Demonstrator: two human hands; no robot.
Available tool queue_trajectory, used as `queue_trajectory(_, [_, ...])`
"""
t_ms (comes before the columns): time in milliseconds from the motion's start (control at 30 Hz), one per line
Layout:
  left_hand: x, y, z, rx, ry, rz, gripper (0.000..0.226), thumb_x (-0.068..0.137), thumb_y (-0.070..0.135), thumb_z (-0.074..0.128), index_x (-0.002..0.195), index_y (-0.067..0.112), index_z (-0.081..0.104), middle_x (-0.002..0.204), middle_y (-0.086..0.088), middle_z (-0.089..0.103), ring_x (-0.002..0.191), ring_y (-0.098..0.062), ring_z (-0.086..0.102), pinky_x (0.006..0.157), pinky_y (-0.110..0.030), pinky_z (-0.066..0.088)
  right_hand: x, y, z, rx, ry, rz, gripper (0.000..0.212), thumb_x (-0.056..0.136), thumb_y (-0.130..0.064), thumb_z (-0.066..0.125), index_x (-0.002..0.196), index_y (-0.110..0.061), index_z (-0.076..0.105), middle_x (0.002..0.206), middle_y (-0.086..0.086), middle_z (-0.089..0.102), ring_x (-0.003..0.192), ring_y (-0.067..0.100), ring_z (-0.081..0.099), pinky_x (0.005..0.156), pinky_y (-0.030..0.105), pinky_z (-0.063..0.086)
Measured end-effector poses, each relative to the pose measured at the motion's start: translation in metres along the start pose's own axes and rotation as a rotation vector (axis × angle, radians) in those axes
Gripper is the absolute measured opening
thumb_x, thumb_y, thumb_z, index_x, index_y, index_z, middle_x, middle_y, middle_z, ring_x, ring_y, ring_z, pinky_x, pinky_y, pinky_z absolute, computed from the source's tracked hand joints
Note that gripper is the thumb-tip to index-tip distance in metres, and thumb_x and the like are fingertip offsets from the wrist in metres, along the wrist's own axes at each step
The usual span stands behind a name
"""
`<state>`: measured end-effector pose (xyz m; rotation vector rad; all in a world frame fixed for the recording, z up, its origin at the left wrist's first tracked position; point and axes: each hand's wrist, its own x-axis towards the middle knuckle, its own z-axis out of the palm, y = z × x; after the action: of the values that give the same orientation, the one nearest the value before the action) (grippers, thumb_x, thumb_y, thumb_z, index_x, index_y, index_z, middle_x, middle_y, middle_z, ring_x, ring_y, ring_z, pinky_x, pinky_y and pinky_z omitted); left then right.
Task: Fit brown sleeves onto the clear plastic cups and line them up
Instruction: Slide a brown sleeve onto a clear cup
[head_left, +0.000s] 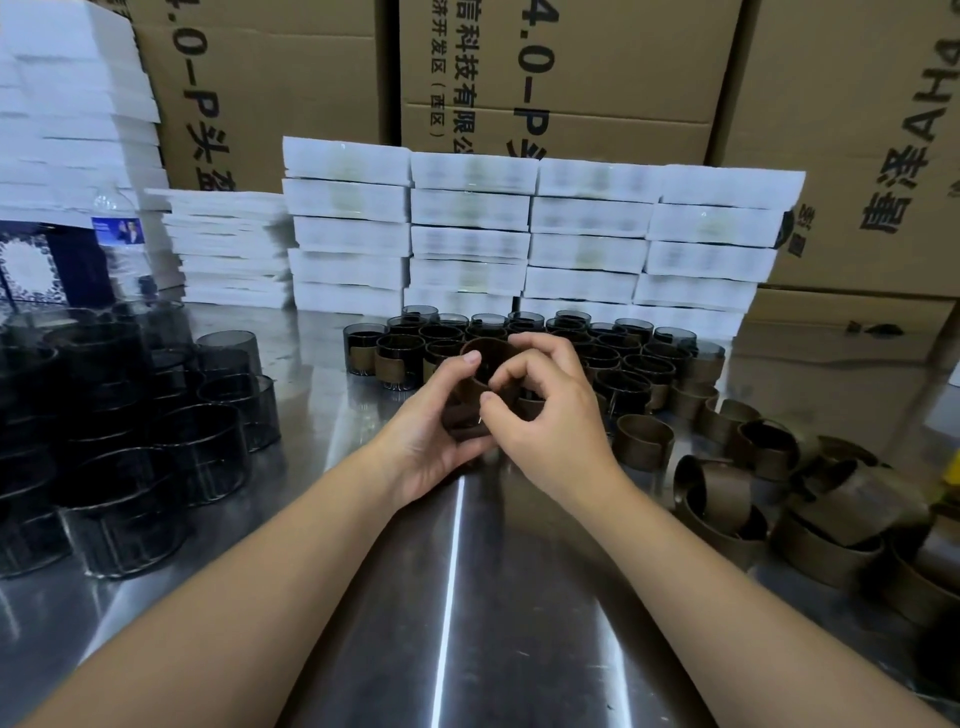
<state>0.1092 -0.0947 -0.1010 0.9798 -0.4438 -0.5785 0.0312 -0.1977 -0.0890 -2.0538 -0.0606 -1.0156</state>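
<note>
Single wide-angle head-worn view, looking forward and down, close above a shiny steel tabletop (493, 597), facing stacked brown cardboard cartons (291, 78) behind

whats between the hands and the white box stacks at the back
Head view: rows of finished sleeved cups stand on the steel table between the left hand, the right hand and the white box stacks.

Steel table (395, 597), stacked white boxes (530, 234), printed cardboard cartons (270, 88) behind, water bottle (122, 244) far left
</note>
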Motion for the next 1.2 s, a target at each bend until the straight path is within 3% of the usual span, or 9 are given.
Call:
queue_trajectory(67, [0.0,0.0,-0.001,-0.047,-0.014,0.012,0.044,0.064,0.032,0.073,0.101,0.012,0.06,0.078,-0.005,0.071,0.074,-0.016,0.072,0.061,-0.031,0.058,0.002,0.001,0.0,0.095,0.027,0.021,0.018,0.082,-0.01,0.066,0.093,-0.023,0.058,0.112,-0.008,0.052,0.105,-0.001,0.052,0.094,0.018,0.043])
queue_trajectory(167, [0.003,-0.001,-0.002,-0.07,-0.026,0.048,0.034,0.068,0.021,0.077,0.097,0.011,0.063,0.079,-0.005,0.073,0.078,-0.021,0.073,0.065,-0.035,0.059,0.006,0.002,-0.001,0.214,0.066,0.138,0.024,0.087,-0.015,0.063,0.107,-0.025,0.055,0.116,-0.003,0.057,0.11,0.008,0.055,0.093,0.024,0.046])
queue_trajectory(367, [0.007,-0.003,-0.006,-0.083,-0.025,0.101,0.016,0.071,0.018,0.069,0.086,0.014,0.07,0.083,-0.009,0.074,0.081,-0.027,0.073,0.07,-0.038,0.06,0.012,0.005,-0.004,0.441,-0.037,0.438,0.031,0.088,-0.019,0.064,0.118,-0.024,0.055,0.12,0.002,0.061,0.106,0.009,0.06,0.098,0.034,0.048])
queue_trajectory(533, [0.007,-0.003,-0.011,-0.045,-0.014,0.142,0.017,0.081,0.018,0.06,0.079,0.017,0.077,0.092,-0.014,0.07,0.087,-0.029,0.07,0.072,-0.039,0.059,0.013,0.004,-0.004,0.441,-0.102,0.438,0.031,0.091,-0.015,0.059,0.119,-0.027,0.054,0.121,0.001,0.061,0.112,0.012,0.058,0.104,0.038,0.044])
queue_trajectory(667, [0.007,-0.004,-0.011,0.018,0.006,0.161,0.017,0.074,0.016,0.063,0.086,0.018,0.076,0.101,-0.017,0.067,0.087,-0.03,0.07,0.072,-0.039,0.059,0.016,0.008,-0.007,0.425,-0.115,0.417,0.03,0.093,-0.008,0.054,0.118,-0.025,0.054,0.119,0.005,0.063,0.11,0.015,0.06,0.103,0.04,0.044])
queue_trajectory(800, [0.008,-0.003,-0.012,0.127,0.021,0.133,0.034,0.061,0.023,0.071,0.095,0.023,0.076,0.106,-0.015,0.067,0.085,-0.027,0.072,0.068,-0.036,0.058,0.019,0.015,-0.013,0.36,-0.131,0.383,0.026,0.094,-0.007,0.052,0.107,-0.029,0.053,0.105,0.005,0.068,0.103,0.023,0.065,0.098,0.044,0.048])
queue_trajectory(900, [0.007,-0.004,-0.012,0.167,0.015,0.121,0.027,0.066,0.022,0.068,0.091,0.027,0.078,0.101,-0.011,0.067,0.08,-0.025,0.072,0.067,-0.036,0.058,0.02,0.02,-0.018,0.364,-0.147,0.385,0.023,0.095,-0.007,0.053,0.105,-0.027,0.053,0.088,-0.001,0.068,0.094,0.02,0.067,0.092,0.042,0.053])
queue_trajectory(1067, [0.006,-0.004,-0.012,0.179,0.038,0.114,0.023,0.083,0.013,0.062,0.102,0.019,0.073,0.101,-0.012,0.068,0.081,-0.025,0.072,0.064,-0.038,0.058,0.02,0.025,-0.018,0.398,-0.148,0.417,0.018,0.092,-0.007,0.057,0.097,-0.024,0.057,0.084,-0.001,0.067,0.087,0.015,0.065,0.084,0.031,0.056])
queue_trajectory(1200, [0.002,0.001,-0.007,0.091,0.005,0.072,0.037,0.07,0.023,0.067,0.105,0.011,0.067,0.097,-0.014,0.072,0.083,-0.025,0.073,0.063,-0.036,0.059,0.021,0.025,-0.018,0.535,-0.062,0.47,0.017,0.088,-0.014,0.066,0.103,-0.014,0.061,0.08,-0.003,0.069,0.071,0.003,0.067,0.076,0.024,0.057])
